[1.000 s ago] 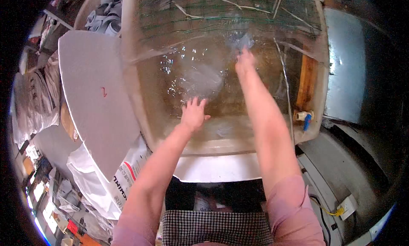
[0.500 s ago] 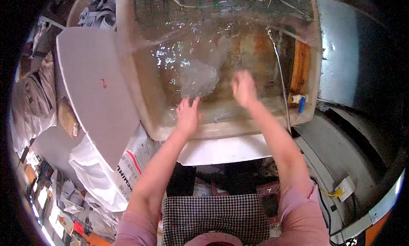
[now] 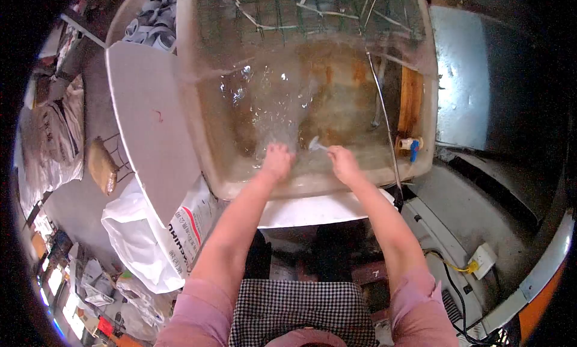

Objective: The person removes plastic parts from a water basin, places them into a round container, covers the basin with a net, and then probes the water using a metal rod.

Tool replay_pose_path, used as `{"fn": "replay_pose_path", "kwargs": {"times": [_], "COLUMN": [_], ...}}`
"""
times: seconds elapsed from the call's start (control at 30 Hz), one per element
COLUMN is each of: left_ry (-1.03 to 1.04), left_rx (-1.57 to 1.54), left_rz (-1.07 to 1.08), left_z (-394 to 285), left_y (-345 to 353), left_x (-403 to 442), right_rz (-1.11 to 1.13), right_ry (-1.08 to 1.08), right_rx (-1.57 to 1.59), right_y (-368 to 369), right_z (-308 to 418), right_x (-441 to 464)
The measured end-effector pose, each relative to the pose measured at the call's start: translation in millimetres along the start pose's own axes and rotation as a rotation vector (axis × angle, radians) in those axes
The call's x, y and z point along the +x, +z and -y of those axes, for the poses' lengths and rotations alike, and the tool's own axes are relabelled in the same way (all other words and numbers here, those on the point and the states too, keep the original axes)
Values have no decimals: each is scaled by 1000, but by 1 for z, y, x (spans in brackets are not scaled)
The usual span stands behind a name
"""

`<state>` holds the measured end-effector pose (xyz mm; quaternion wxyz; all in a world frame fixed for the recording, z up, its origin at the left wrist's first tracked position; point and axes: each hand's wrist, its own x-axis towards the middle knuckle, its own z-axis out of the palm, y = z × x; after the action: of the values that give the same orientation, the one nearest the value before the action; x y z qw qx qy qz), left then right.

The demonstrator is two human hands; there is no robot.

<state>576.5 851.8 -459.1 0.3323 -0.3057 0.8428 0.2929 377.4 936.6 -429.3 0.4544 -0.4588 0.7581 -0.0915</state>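
In a water-filled tank [image 3: 231,188] with a worn pale rim, both my hands work close to the near edge. My right hand [image 3: 344,165] is closed on the thin handle of a small pale tool with a flared head [image 3: 315,144], which points left over the water. To its left, my left hand [image 3: 277,162] reaches into splashing water, fingers stretched forward and somewhat blurred. Nothing shows in that hand, though its fingertips are partly lost in the splash. The two hands are apart.
A thin metal rod [image 3: 384,106] slants down the tank's right side, near a blue-handled valve [image 3: 414,150]. A grey board [image 3: 147,118] stands at left, with grey ring-shaped parts [image 3: 157,28] behind it. A green mesh [image 3: 270,16] spans the tank's far end.
My right hand has come down toward the near edge and taken hold of the pale tool that lay there. My left hand stays by the splash. The view has shifted slightly.
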Motion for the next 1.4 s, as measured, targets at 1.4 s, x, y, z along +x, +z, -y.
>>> {"fn": "replay_pose_path", "kwargs": {"times": [1.4], "left_ry": [-625], "left_rx": [-920], "left_rz": [-846], "left_z": [78], "left_y": [-34], "left_x": [-592], "right_rz": [-27], "right_ry": [-409], "right_rx": [187], "right_y": [159], "right_z": [469], "right_x": [-224]}}
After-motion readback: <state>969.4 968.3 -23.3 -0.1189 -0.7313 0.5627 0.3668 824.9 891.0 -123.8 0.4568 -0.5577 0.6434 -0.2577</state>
